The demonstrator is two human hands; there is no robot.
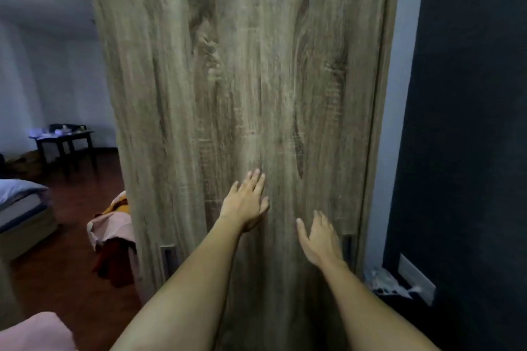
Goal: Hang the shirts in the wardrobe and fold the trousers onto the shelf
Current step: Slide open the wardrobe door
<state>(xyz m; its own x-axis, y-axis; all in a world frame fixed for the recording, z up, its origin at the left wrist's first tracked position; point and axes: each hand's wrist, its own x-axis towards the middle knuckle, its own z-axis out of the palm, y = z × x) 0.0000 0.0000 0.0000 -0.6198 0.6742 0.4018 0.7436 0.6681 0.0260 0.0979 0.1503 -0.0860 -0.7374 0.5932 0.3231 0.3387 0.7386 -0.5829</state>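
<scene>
While the empty left hand (246, 202) and right hand (319, 239) lie flat on the wardrobe door (256, 65), clothes (114, 236) left of them seem not put away.

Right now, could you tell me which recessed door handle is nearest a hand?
The right-edge handle, just beside the right hand; the left-edge handle sits clear of both hands.

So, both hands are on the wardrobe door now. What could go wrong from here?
1. The left hand and right hand seem flat on the smooth wardrobe door, not in its recessed handle, so the palms may slip.
2. The right hand is near the frame; fingers could get pinched.
3. The clothes pile by the door's left edge might snag if it slides that way.
</scene>
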